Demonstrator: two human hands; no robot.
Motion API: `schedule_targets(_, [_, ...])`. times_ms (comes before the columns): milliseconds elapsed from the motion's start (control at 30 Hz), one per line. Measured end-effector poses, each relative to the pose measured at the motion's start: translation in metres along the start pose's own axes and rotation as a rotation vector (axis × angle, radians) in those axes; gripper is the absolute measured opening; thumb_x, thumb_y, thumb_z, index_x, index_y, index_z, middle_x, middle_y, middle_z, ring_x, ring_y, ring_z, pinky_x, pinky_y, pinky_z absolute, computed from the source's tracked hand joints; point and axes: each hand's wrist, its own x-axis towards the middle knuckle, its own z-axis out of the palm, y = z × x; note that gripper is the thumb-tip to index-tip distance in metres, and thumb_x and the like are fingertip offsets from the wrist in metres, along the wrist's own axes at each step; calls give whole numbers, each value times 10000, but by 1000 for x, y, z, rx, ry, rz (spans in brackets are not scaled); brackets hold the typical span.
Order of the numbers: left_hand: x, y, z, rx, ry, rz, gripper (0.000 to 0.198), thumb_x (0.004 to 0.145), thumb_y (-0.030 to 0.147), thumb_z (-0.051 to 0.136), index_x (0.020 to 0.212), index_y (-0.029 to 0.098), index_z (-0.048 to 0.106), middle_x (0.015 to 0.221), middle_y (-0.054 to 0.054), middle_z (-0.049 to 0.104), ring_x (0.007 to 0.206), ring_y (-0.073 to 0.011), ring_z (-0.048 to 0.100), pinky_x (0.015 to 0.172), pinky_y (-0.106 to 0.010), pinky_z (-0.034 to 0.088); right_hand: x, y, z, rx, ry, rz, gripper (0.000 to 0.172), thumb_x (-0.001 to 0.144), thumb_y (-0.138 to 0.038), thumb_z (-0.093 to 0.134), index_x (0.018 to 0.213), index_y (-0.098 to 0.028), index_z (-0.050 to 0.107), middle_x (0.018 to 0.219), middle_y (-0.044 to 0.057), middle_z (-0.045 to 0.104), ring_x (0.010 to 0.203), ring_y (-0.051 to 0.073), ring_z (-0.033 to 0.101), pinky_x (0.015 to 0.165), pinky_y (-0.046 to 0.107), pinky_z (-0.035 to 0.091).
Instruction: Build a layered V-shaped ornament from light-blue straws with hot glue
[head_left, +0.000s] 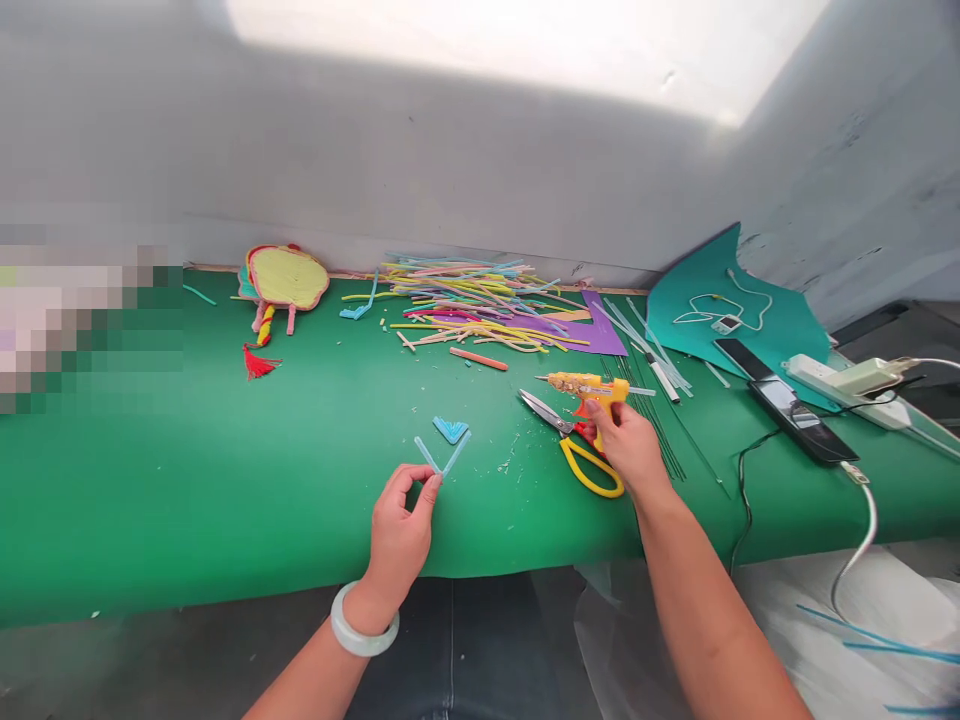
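Pinching is being observed at the left hand (405,515): a V-shaped blue strip (457,453) is being gripped at its fold between thumb and fingertips, over the near part of the green table cover (247,480). A yellow glue gun (600,391) is being grasped by the right hand (631,447), fingers curled around the handle; whether the trigger is being pressed cannot be told. The nozzle is being directed leftward, well apart from the strip.

Several hazards are being noted. Should the gun be hot, which is not being shown, the left fingertips are being exposed to burns, as the fold is being held so closely. Distortion of the V is being risked, since only the fold is being supported. Scissors (546,412) are being overhung by the gun, so a handle could be snagged when the tool is being moved. Scraps (507,462) are being scattered nearby and could be caught in wet glue. A layered blue chevron (451,431), being positioned just beyond the strip, could be nudged or smeared accidentally.
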Motion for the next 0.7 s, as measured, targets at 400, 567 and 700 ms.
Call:
schedule_targets(400, [4,0,3,106,-39,-25,246,873,448,577,805,228,663,835,-29,665,803,-199,608,749,-317,488,98,26,5,-69,-41,94,543,798,-674,560,785,-141,662,690,112,688,630,207,619,552,297,456])
schedule_targets(567, [6,2,3,136,-52,-40,239,872,446,581,806,234,669,835,-29,678,805,-203,619,723,-319,491,89,15,-5,-266,138,42,498,783,-628,612,817,-133,651,942,208,652,975,340,578,797,430,439])
schedule_targets(700, [8,7,2,138,-87,-99,268,878,472,567,800,235,664,813,-22,672,782,-196,616,681,-304,481,47,-19,10,-421,348,-290,368,919,-495,475,919,-161,629,1041,188,611,1059,318,531,902,465,401])
